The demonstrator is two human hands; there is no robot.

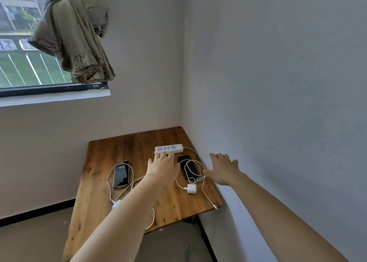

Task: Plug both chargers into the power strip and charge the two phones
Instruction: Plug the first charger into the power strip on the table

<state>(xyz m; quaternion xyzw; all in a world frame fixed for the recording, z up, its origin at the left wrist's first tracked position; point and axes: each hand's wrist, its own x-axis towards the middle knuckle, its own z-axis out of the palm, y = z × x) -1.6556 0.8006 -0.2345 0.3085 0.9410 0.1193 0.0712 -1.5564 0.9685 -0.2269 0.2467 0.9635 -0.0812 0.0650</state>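
Note:
A white power strip (168, 148) lies at the back of the wooden table (99, 162), with nothing plugged into its sockets. My left hand (162, 169) reaches over the table and its fingertips touch the strip's front edge. My right hand (223, 169) hovers open near the right wall, holding nothing. A phone with a lit screen (120, 174) lies at the left, a dark phone (188, 167) at the right under loops of white cable. One white charger (191, 188) lies in front of the dark phone. The other charger (117, 203) shows partly beside my left forearm.
The table stands in a corner, with a wall close on the right and another behind. White cables (208, 199) trail across the table to its front right edge. A window with a knotted curtain (75, 43) is up at the left.

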